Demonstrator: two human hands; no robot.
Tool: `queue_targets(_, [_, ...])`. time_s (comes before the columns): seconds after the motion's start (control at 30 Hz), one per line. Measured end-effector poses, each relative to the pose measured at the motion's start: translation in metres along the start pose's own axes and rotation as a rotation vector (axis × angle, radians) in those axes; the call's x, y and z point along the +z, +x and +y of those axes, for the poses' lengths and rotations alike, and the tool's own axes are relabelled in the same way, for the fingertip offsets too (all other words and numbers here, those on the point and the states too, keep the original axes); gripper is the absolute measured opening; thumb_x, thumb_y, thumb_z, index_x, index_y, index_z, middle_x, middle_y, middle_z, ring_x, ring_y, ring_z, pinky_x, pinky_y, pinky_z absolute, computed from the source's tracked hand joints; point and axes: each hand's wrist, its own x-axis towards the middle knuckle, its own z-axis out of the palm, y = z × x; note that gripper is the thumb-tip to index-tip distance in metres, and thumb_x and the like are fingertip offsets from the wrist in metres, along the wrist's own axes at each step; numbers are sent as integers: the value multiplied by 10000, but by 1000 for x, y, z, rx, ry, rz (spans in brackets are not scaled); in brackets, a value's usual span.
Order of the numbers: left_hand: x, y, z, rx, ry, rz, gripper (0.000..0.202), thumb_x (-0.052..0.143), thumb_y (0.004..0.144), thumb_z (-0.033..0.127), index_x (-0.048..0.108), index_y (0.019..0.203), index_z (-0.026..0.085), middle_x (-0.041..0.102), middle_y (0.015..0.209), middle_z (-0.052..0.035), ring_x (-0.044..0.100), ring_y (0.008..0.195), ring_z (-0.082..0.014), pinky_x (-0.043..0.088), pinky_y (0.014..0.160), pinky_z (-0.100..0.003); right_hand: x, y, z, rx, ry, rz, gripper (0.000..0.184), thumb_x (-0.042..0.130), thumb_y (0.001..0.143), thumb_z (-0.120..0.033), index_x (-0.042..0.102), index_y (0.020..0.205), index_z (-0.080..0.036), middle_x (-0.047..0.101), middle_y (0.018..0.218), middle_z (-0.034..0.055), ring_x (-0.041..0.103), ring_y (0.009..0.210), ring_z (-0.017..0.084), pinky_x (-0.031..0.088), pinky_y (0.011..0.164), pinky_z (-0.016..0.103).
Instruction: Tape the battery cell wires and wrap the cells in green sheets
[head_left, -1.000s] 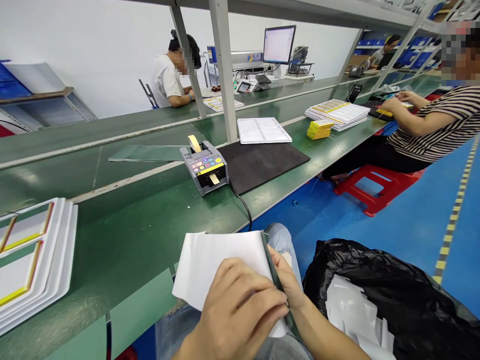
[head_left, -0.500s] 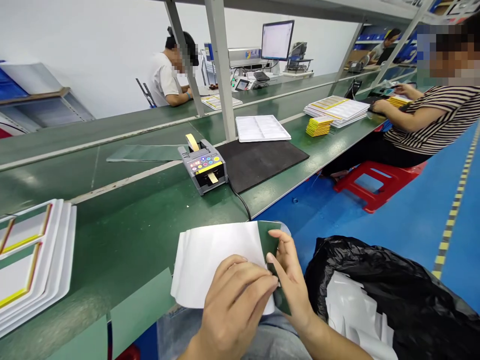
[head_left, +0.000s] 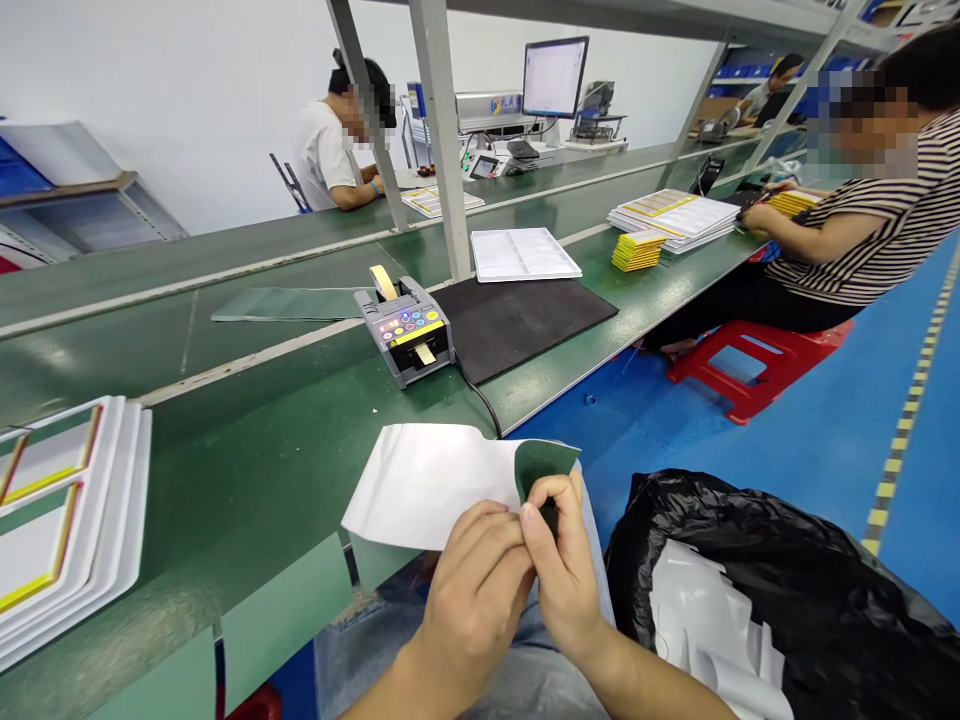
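Above my lap I hold a sheet with a white face (head_left: 427,475) and a dark green part (head_left: 544,460) curling up at its right end. My left hand (head_left: 476,590) is closed at the sheet's lower edge, its fingertips together beside the right thumb. Thumb and forefinger of my right hand (head_left: 566,560) pinch the green end. What exactly sits between the left fingertips is hidden. Pale green pieces (head_left: 289,620) hang along the bench edge left of my hands.
A tape dispenser (head_left: 409,330) stands on the green bench (head_left: 262,450) beside a black mat (head_left: 532,325). White trays (head_left: 112,530) are stacked at left. Right of me, a black bag (head_left: 810,570) holds white scraps (head_left: 709,620). A co-worker in stripes (head_left: 862,230) sits at right.
My right fingers have closed from a looser hold into a pinch. The sheet's white left part has tilted and risen, and its green end has curled more. Both hands have drawn together.
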Motion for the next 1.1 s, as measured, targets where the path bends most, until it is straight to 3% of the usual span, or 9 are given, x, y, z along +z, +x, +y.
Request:
queue_targets(0.2, [-7,2,-2,-82,24,17,255,594,759,-42,636,912,158,675,868,-42,599,797,-161,477,770,-355,4,10,3,199,432,-26,321,288,968,-458,465,826,-230,384,770,-10,383,706,152,365,675,272])
queue_targets(0.33, [-16,-1,-4,-128,19,-13,317,541,791,-44,624,1014,166,647,939,-52,578,862,-167,457,785,-348,1,21,8,244,661,-18,167,530,890,-391,515,837,-233,423,768,-21,404,687,130,373,606,220])
queue_targets(0.47, [-25,-9,-7,-176,-11,-47,277,495,839,29,597,1065,154,608,1025,-72,554,949,-182,436,837,-350,-11,28,17,205,528,-28,159,660,813,-267,569,941,-247,515,884,-11,476,813,131,402,707,207])
queue_targets(0.6, [-44,-5,-11,-272,98,30,326,481,893,266,516,1197,154,514,1231,-112,466,1151,-242,382,964,-387,-39,32,22,56,360,-113,166,645,830,-225,568,974,-253,545,907,5,502,797,129,413,694,212])
queue_targets(0.7, [-54,10,-13,-345,64,-131,533,522,860,415,394,1323,185,424,1354,-111,366,1258,-270,314,1051,-440,-60,35,19,37,333,-236,171,630,841,-224,540,980,-266,539,835,-5,501,692,121,406,593,210])
queue_targets(0.83, [-45,27,-15,-286,-63,-364,183,608,822,229,585,1003,226,611,858,2,577,856,-154,250,1096,-468,-68,38,12,15,114,-359,85,583,868,-248,548,946,-251,530,784,-3,515,706,141,418,622,242])
queue_targets(0.9, [-36,28,-13,-226,-67,-318,41,583,833,158,595,850,194,546,690,34,539,677,-110,352,1026,-437,-65,37,7,-80,-80,-307,71,558,877,-258,561,946,-239,559,956,43,528,910,197,422,797,326])
queue_targets(1.0, [-29,22,-9,-183,12,-248,66,557,844,133,589,892,167,551,733,-7,521,681,-128,485,707,-307,-63,34,-4,-272,-230,-210,181,559,861,-387,578,943,-226,488,1162,87,444,1098,276,344,936,435])
queue_targets(1.1, [-31,13,-2,-202,95,-248,122,535,851,117,583,955,161,548,751,-21,507,640,-127,431,542,-249,-63,30,-16,-315,-226,-369,278,640,795,-432,575,967,-224,519,1071,77,492,996,265,390,874,414])
